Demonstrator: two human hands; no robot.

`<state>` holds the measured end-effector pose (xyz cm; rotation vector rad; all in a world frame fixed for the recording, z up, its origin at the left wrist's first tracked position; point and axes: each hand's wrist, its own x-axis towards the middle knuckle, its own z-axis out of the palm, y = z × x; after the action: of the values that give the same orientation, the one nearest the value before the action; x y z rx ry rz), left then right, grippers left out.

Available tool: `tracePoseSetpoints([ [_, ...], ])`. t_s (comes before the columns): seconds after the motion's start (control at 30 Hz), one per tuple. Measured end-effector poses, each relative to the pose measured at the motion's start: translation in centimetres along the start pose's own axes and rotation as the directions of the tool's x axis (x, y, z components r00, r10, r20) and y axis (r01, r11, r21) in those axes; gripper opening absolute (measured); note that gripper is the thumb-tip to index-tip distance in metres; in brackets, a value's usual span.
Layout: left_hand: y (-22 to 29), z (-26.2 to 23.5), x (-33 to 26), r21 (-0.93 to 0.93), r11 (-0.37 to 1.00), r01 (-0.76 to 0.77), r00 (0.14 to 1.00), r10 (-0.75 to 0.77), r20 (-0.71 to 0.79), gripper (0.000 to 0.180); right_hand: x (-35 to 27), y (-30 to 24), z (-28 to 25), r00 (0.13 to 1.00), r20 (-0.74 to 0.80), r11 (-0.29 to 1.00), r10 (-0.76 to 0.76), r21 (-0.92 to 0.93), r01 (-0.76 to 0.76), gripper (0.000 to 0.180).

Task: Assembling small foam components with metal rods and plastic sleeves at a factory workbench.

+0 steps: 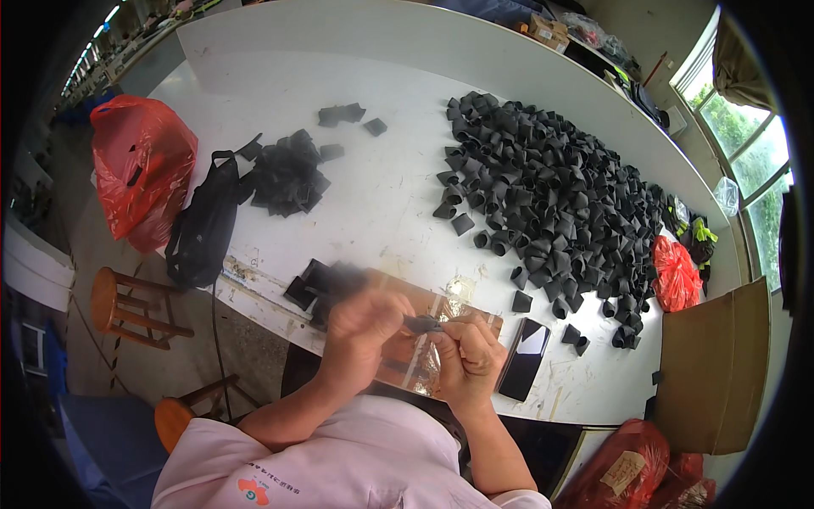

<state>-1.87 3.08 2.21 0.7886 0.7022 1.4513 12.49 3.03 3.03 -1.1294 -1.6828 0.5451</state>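
Observation:
Close to my body at the table's front edge, both my hands meet over a small dark fabric piece (421,325). My left hand (363,329), slightly smeared by motion, has its fingers closed at the piece's left end. My right hand (469,349) pinches the other end between thumb and fingers. Under them lies a brown board (398,293) with strips of clear tape. Beside my left hand is a small heap of black fabric pieces (318,284), partly blurred. To the right of my right hand lies a dark smartphone (524,360).
A big pile of black fabric loops (551,187) covers the table's right side. Flat black pieces (288,174) lie at left, beside a black bag (203,220) and a red plastic bag (140,170). Another red bag (676,273) and a cardboard sheet (712,365) stand right. Wooden stools (106,299) are left.

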Motion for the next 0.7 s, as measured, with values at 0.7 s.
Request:
tracePoseSetpoints([
  [0.7, 1.4, -0.2, 0.8, 0.420, 0.901, -0.111, 0.990, 0.062, 0.128, 0.006, 0.3, 0.1, 0.0, 0.993, 0.046, 0.992, -0.105, -0.070, 0.108, 0.019],
])
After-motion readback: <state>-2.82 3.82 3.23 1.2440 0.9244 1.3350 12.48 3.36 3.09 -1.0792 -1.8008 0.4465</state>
